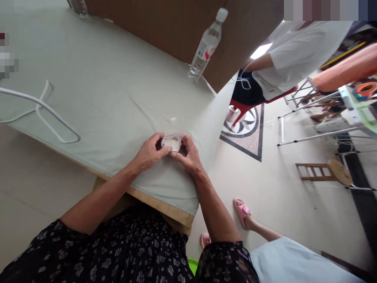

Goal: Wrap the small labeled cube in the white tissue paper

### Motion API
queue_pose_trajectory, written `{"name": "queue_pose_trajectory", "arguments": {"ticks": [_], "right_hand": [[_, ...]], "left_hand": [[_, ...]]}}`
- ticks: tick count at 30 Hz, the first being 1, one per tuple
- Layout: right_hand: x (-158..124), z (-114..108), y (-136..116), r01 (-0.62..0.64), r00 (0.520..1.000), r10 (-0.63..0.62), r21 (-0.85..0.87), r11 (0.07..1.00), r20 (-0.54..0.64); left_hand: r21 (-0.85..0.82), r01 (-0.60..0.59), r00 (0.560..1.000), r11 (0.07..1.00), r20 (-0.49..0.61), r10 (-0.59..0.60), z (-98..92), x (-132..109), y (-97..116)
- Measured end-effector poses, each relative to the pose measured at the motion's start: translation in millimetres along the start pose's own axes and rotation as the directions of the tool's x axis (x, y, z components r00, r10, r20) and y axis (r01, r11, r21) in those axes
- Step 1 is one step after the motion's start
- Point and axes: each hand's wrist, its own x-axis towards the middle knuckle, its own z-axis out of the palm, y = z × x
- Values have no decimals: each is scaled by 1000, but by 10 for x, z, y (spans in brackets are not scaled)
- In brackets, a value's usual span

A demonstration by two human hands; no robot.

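Observation:
A small clear plastic bag (172, 142) with pale, whitish contents rests on the table's grey-green cloth (103, 90) near its front corner. My left hand (150, 152) pinches the bag's left side with thumb and fingers. My right hand (188, 155) pinches its right side, fingers curled round it. Both hands rest on the cloth. What is in the bag is too small to name.
A clear water bottle (206, 45) stands at the table's far edge against a brown board (165, 27). White cable (44, 110) loops at the left. A tiny white scrap (173, 119) lies beyond the bag. A seated person in white (294, 59) is beyond the corner; another person's pink slipper (242, 212) is at my right.

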Motion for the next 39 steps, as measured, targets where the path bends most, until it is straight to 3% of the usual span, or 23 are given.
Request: {"name": "queue_pose_trajectory", "arguments": {"ticks": [5,13,22,34,39], "right_hand": [[-173,21,91,-32,999,29,-91,995,-32],[-231,66,95,-84,996,83,-88,993,-17],[-89,64,112,24,1000,-25,-97,995,-11],[18,80,124,42,999,-42,-18,999,-10],[22,76,165,57,998,-57,-20,998,17]], "left_hand": [[91,-18,995,996,-98,27,113,-154,-9],[214,-122,984,969,-103,146,112,-220,-61],[147,-68,991,987,-108,84,87,-133,-90],[112,-147,989,983,-1,148,-12,-71,-99],[89,-81,997,993,25,79,-39,-68,-131]]}}
